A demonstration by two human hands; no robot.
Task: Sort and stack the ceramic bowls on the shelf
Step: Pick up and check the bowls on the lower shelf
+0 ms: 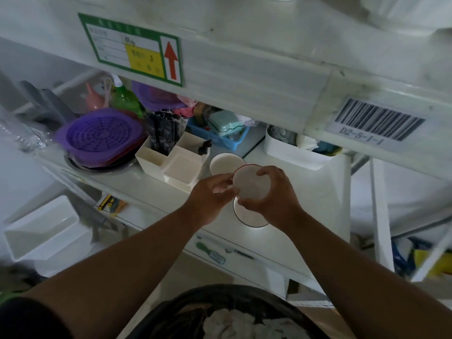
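Stacking looked to be the step in hand: a red-rimmed bowl [252, 183] was held in the air between two others on the white shelf [318, 192]. Left to right, the left hand [210, 196] met that bowl's left edge with loosely curled fingers and the thumb near the rim, more steadying than carrying, though how firm the pinch was could not be told. The right hand [274, 192] wrapped the bowl's right side, fingers curled over the far rim and thumb under the near one, bearing its weight. Behind it a plain white bowl [223, 163] stood on the shelf beside a cream organiser [171, 167]; directly below, a dark-rimmed bowl [249, 216] sat partly hidden. Judged from this, the next move would call for choosing the matching bowl, centring the held one over it, and lowering it level so the rims would nest without knocking.
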